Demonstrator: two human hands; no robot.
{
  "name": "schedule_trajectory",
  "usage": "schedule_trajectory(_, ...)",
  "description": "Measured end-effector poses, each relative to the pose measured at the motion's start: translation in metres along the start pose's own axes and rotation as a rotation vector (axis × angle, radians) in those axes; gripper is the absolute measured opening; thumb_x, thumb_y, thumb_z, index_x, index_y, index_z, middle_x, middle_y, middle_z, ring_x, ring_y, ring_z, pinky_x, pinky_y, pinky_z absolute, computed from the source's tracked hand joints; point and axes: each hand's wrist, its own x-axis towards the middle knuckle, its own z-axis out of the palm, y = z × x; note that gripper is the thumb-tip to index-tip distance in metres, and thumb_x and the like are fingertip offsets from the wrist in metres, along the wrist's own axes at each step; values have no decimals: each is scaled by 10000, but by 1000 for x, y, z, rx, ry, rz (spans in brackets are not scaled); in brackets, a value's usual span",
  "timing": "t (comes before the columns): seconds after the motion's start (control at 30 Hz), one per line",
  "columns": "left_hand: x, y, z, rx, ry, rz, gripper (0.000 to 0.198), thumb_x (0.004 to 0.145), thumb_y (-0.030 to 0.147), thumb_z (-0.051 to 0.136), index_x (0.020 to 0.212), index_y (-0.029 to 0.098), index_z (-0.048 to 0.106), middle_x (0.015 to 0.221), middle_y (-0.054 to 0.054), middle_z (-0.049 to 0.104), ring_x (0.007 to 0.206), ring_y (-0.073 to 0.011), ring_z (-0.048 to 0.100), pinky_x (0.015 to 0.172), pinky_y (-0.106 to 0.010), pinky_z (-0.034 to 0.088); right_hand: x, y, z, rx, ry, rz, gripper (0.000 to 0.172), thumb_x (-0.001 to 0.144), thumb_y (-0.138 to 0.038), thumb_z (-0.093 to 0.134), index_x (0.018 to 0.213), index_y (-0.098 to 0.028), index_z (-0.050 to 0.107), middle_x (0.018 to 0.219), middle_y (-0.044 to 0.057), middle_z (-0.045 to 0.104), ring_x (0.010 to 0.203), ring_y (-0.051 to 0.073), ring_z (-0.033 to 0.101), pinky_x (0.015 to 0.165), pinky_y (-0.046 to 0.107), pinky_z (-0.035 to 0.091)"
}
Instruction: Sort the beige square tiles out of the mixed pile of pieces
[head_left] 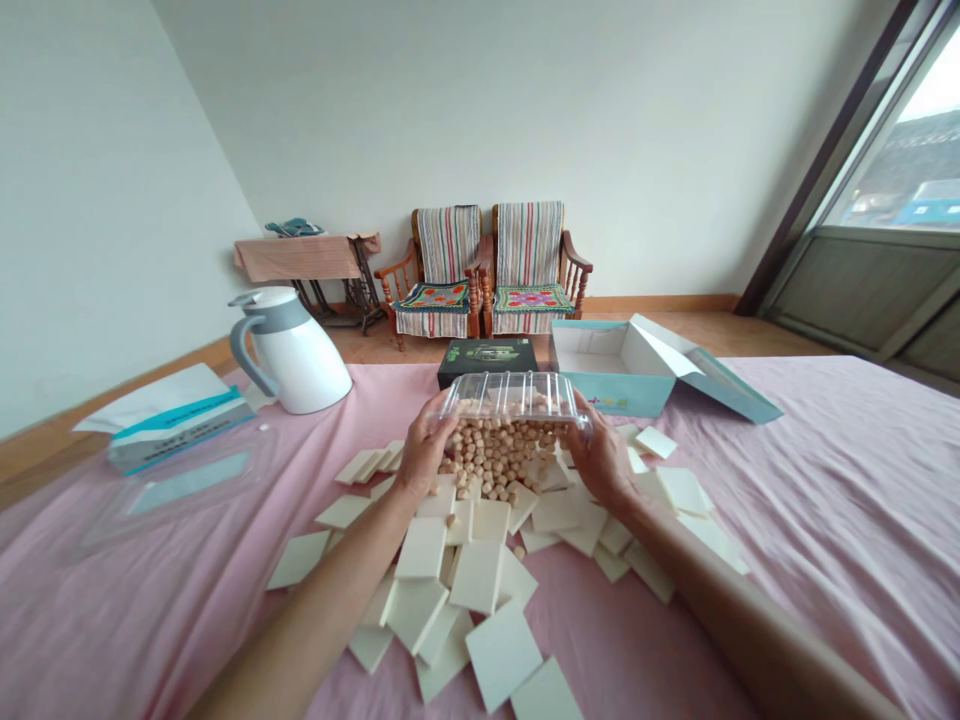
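Between my two hands a clear plastic container (517, 385) is tipped on its side, its opening toward me. Many small round wooden pieces (491, 455) lie in its mouth and spill onto the pile below. My left hand (426, 445) grips the container's left end, and my right hand (600, 450) grips its right end. Beneath and in front of the hands, square cream-coloured tiles (480, 573) lie scattered and overlapping on the pink cloth. A few of the round pieces rest among the tiles.
A black box (487, 358) lies behind the container. To its right is an open light-blue box (622, 390) with its lid leaning. At left stand a white-and-grey jug (304, 360), a tissue pack (184, 425) and a transparent lid (187, 485). Two chairs (529, 250) stand beyond.
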Motion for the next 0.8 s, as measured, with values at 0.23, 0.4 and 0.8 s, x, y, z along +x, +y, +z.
schedule_trajectory(0.23,1,-2,-1,-32,-17,15,508,780,407,634,1241,199,586,1199,-71,650,1103,-241,609,1010,-370,430,0,12,9,22,32,-47,591,836,-261,411,1419,-167,391,1200,134,631,1028,265,615,869,417,499)
schedule_trajectory(0.4,3,-3,-1,53,-21,46,551,807,415,595,1305,192,517,1284,-99,593,1210,-267,535,1059,-405,382,-1,14,11,32,68,-56,596,823,-244,424,1416,-191,394,1213,119,629,1006,254,627,860,414,507)
schedule_trajectory(0.8,-152,92,60,723,-1143,1144,377,878,406,491,1226,299,588,1431,-11,456,1340,-246,379,1063,-385,373,3,9,7,33,27,25,571,821,-245,430,1387,-171,427,1199,123,631,980,246,615,873,393,482)
